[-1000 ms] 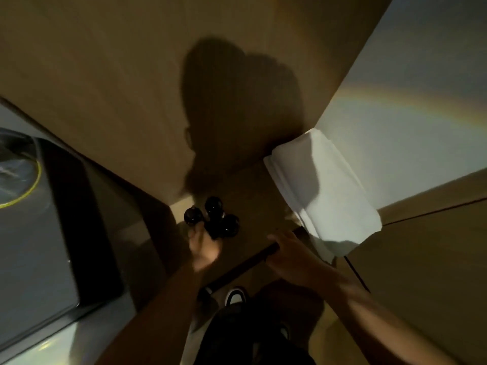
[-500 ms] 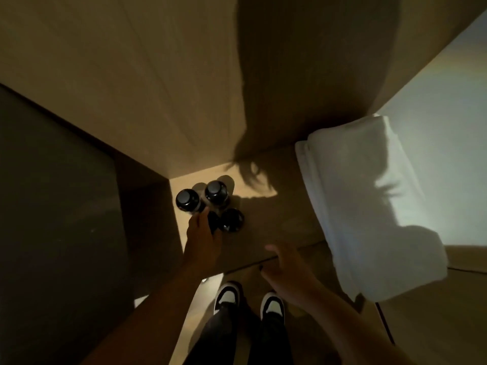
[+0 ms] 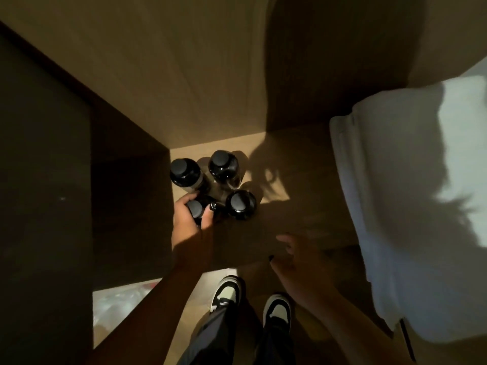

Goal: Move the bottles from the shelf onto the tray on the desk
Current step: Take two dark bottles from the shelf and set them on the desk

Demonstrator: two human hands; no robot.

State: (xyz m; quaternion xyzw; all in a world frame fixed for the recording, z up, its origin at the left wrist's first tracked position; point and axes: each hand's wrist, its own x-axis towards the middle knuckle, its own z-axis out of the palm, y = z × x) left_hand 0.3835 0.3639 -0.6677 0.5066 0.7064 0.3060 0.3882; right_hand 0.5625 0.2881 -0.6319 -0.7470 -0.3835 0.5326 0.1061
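Observation:
Several dark bottles with black caps stand close together in the left corner of a wooden shelf. My left hand grips the nearest bottle round its neck, fingers and thumb curled about the cap. Beside it stand a bottle at the back left, one at the back right and one at the front right. My right hand hovers with loose fingers over the shelf's front edge and holds nothing. No tray or desk is in view.
A folded white towel lies on the shelf's right side and hangs over its front. A dark panel closes off the left. The wooden back wall rises behind the bottles. My shoes stand on the floor below.
The view has moved in on the shelf corner. My left hand has closed round the nearest bottle's neck. My right hand has let go of the shelf's edge and hangs loose.

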